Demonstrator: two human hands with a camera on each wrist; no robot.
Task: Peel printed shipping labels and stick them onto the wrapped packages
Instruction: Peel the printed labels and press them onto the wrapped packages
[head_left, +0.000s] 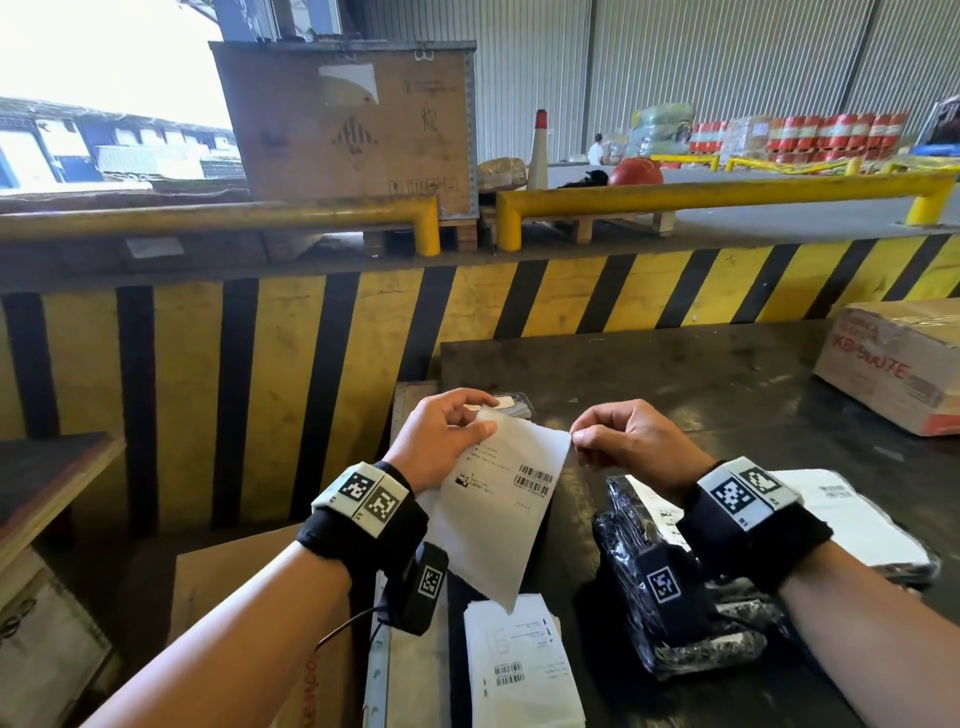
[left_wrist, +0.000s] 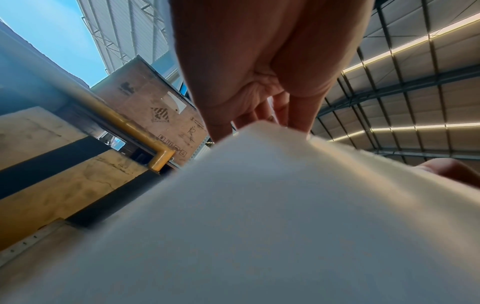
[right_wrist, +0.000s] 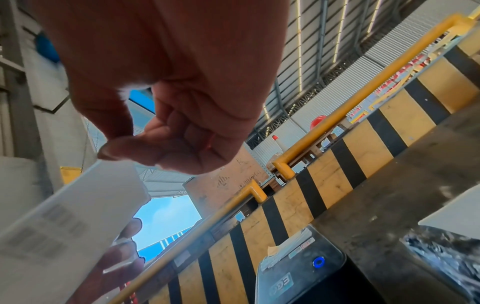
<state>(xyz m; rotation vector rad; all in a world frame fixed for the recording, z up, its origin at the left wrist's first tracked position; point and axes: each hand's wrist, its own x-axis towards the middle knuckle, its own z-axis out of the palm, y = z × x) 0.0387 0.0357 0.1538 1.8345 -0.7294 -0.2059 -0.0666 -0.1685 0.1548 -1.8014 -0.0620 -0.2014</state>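
Between my hands, above the dark table (head_left: 701, 374), I hold a white shipping label (head_left: 498, 499) printed with barcodes. My left hand (head_left: 447, 436) grips its upper left edge, thumb on the printed face. My right hand (head_left: 613, 436) pinches the top right corner between thumb and forefinger. The left wrist view is mostly filled by the blank back of the label (left_wrist: 259, 216). In the right wrist view the label (right_wrist: 67, 218) is blurred under the pinching fingers (right_wrist: 122, 150). A package wrapped in black film (head_left: 670, 587) lies under my right wrist, a label on it.
A stack of printed labels (head_left: 519, 670) lies at the table's near edge. A white-topped wrapped package (head_left: 852, 519) sits to the right, a cardboard box (head_left: 893, 369) at the far right. A black label printer (right_wrist: 298, 273) stands behind. The yellow-black striped barrier (head_left: 311, 374) runs across ahead.
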